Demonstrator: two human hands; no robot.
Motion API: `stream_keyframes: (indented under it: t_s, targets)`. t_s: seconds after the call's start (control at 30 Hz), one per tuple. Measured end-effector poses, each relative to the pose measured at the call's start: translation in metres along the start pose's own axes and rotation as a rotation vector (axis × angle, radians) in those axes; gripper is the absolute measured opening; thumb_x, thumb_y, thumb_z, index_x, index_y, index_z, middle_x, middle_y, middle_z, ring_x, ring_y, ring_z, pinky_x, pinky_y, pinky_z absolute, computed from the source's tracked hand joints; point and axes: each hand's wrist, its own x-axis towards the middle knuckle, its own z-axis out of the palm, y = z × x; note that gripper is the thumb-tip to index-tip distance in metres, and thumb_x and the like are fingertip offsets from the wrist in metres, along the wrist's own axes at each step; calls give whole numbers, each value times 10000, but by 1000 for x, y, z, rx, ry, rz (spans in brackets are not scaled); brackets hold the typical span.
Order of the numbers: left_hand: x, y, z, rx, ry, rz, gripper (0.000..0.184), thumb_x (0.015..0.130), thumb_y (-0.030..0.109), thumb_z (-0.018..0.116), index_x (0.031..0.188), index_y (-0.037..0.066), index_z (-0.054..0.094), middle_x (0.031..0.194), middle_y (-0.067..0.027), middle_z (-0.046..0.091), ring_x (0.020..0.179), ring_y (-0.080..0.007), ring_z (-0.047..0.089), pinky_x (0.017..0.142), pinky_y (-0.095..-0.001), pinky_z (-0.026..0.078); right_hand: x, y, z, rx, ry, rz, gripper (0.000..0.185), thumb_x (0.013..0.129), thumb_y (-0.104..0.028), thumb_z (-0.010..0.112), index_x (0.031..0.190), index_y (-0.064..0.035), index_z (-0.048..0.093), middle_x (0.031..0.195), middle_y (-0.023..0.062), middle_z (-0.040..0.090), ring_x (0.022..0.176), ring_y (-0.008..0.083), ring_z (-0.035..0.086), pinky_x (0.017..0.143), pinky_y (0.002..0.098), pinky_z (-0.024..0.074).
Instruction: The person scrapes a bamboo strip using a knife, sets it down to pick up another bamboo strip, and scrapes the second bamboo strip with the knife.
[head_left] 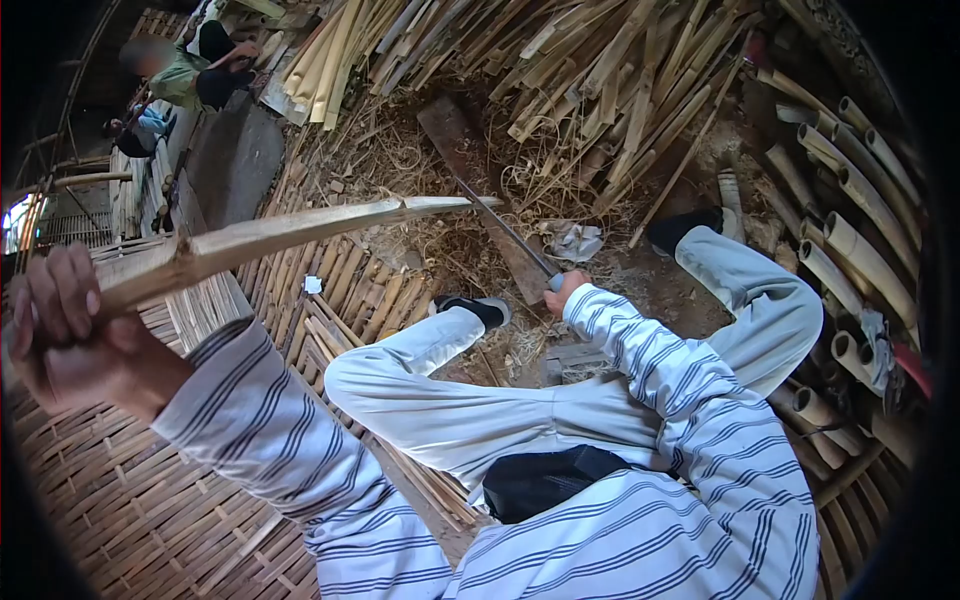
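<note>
My left hand (80, 330) is closed around the thick end of a split bamboo strip (260, 238), raised at the left. The strip runs rightward and narrows to a pale, thin tip past a node. In my right hand (567, 292) is the grey handle of a long, narrow knife (520, 240), its blade pointing up and away from me. Near the strip's tip the blade crosses it in view; whether they touch I cannot tell. Beneath both lies a dark wooden plank (450, 130) on the ground, partly hidden by the blade and strip.
Split bamboo (610, 70) is heaped at the far side, with shavings (400, 170) spread before it. Bamboo tubes (850, 190) are stacked at right. Woven bamboo matting (120, 500) lies at lower left. A person in green (180, 80) sits at upper left, another person (150, 125) beyond.
</note>
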Motion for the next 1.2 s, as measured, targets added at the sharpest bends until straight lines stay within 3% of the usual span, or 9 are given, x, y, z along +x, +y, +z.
stream_keyframes:
  t_s: [0.1, 0.67, 0.8, 0.83, 0.9, 0.97, 1.0, 1.1, 1.2]
  targets:
    - [-9, -18, 26, 35, 221, 128, 201, 751, 129, 457, 595, 133, 331, 503, 10, 251, 435, -88, 214, 451, -228, 257, 13, 9, -30, -30, 99, 24, 372, 704, -287, 644, 936, 3, 650, 916, 232, 649, 888, 357, 633, 789, 404, 505]
    - [1, -5, 34, -74, -6, 41, 191, 753, 180, 472, 599, 128, 373, 507, 8, 291, 421, -86, 266, 455, -206, 279, -5, -37, -35, 96, 194, -237, 417, 716, -336, 639, 1006, -36, 635, 949, 223, 644, 919, 384, 617, 843, 414, 493]
    - [-2, -4, 54, 74, 115, 79, 173, 757, 153, 434, 605, 122, 356, 509, 8, 282, 411, -81, 255, 453, -203, 276, -12, -34, -28, -294, -34, -95, 518, 700, -378, 657, 1077, -27, 598, 1067, 207, 618, 990, 359, 599, 901, 402, 467]
    - [-5, -4, 62, 162, 213, 89, 167, 756, 146, 422, 606, 119, 354, 508, 8, 278, 411, -80, 257, 452, -204, 276, 15, -10, -1, -157, -29, 210, 581, 704, -364, 659, 1157, -15, 556, 1181, 210, 566, 1079, 331, 565, 958, 388, 438]
    - [1, -4, 63, 179, 228, 108, 155, 754, 134, 403, 607, 110, 357, 509, 9, 270, 412, -80, 254, 450, -208, 274, 65, 65, 46, -189, 29, 44, 531, 708, -371, 644, 1095, -11, 595, 1121, 227, 594, 1036, 337, 588, 916, 400, 463]
    - [0, -5, 47, 55, 114, 85, 142, 748, 124, 388, 610, 97, 367, 510, 8, 261, 412, -82, 246, 447, -213, 268, 23, 12, -4, -114, -33, 75, 455, 713, -370, 638, 992, -12, 640, 1016, 231, 631, 948, 350, 619, 845, 408, 494]
    - [-2, -17, 73, 287, 396, 239, 149, 753, 160, 398, 618, 99, 383, 511, 18, 268, 410, -79, 254, 450, -207, 258, 27, 4, -3, -127, -49, -28, 409, 723, -379, 615, 910, -18, 662, 914, 228, 648, 881, 371, 629, 783, 420, 508]
    - [6, -2, 17, 26, -34, 60, 162, 756, 203, 421, 625, 114, 389, 525, 33, 295, 431, -65, 293, 476, -202, 269, -9, -39, -15, -41, 24, -288, 397, 732, -366, 576, 913, -23, 657, 898, 236, 644, 874, 389, 619, 798, 430, 500]
    - [13, -11, 27, 210, 82, 176, 204, 816, 228, 447, 661, 95, 448, 508, -3, 367, 390, -83, 356, 402, -209, 312, -27, -55, -13, 4, 3, -246, 403, 723, -366, 583, 914, -18, 652, 890, 237, 642, 867, 391, 619, 808, 428, 498]
